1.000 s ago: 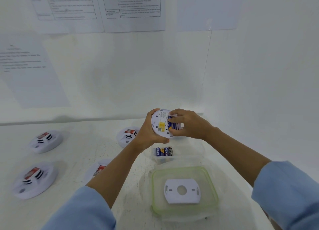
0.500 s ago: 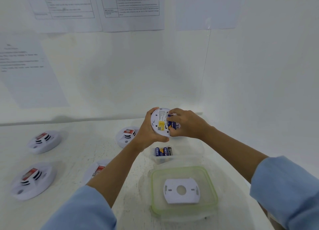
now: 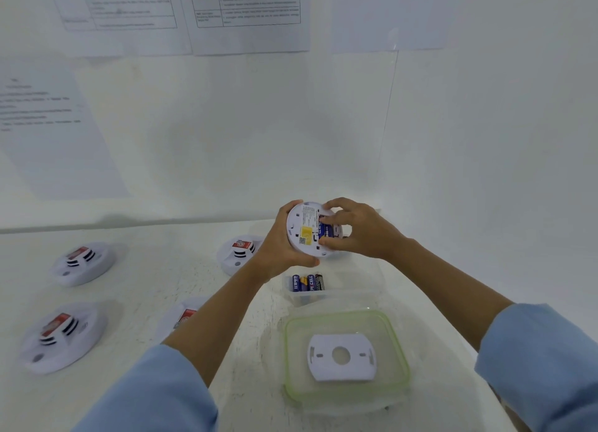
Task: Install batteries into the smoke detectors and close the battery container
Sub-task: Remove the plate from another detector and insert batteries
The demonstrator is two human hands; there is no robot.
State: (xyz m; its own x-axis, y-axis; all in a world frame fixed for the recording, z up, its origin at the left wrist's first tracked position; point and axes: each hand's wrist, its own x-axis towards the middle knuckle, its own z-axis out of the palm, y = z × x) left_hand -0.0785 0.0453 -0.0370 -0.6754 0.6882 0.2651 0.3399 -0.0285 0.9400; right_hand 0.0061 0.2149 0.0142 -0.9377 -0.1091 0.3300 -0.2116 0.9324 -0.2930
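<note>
A white worktop [image 3: 155, 279] is filling a corner, closed in by a back wall [image 3: 226, 140] and a right wall [image 3: 485, 140]. Four smoke detectors are occupying its left half. The rear left detector [image 3: 82, 263] and front left detector [image 3: 60, 336] are sitting at the far left. The rear middle detector [image 3: 239, 253] and front middle detector [image 3: 184, 316] are nearer the centre, the latter lying partly under the left forearm. Bare worktop is showing in a lane between the two pairs. Right of centre, a clear battery container [image 3: 349, 290] is standing open. Just in front of it a green-rimmed lid [image 3: 288, 350] is lying flat, carrying a white mounting plate [image 3: 341, 357]. The left hand [image 3: 284, 247] and right hand [image 3: 359, 231] are gripping a held detector [image 3: 304, 231] above the container's far side, crowding the space overhead there.
</note>
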